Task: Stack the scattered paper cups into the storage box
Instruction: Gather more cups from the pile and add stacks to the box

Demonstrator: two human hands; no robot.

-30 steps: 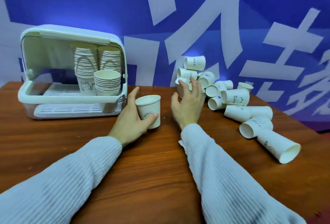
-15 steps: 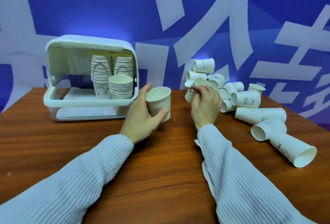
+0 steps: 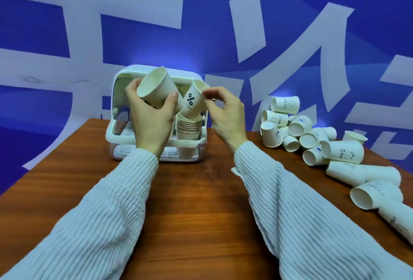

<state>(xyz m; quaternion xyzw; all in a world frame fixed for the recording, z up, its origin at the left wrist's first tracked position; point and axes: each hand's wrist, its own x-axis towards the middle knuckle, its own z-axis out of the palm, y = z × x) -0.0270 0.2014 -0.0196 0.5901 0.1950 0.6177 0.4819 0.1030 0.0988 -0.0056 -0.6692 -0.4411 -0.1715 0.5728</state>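
Observation:
My left hand [image 3: 152, 121] grips a white paper cup [image 3: 156, 92], tilted with its mouth up and to the left, in front of the white storage box [image 3: 156, 145]. My right hand [image 3: 223, 114] pinches the rim of a second cup [image 3: 192, 103] printed with a percent sign, held tilted just above a short stack of cups [image 3: 187, 130] at the box's front right. The two held cups touch side by side. Taller stacks deeper in the box are hidden behind my hands. Several loose cups [image 3: 290, 123] lie in a heap on the table to the right.
The box sits at the far middle of a brown wooden table [image 3: 196, 201], with its lid raised. More cups [image 3: 377, 195] lie on their sides along the table's right edge. A blue wall with large white characters stands behind.
Both hands rose from the table and swung left to the box front. My right hand took a cup from the heap. The view turned so the box sits centred.

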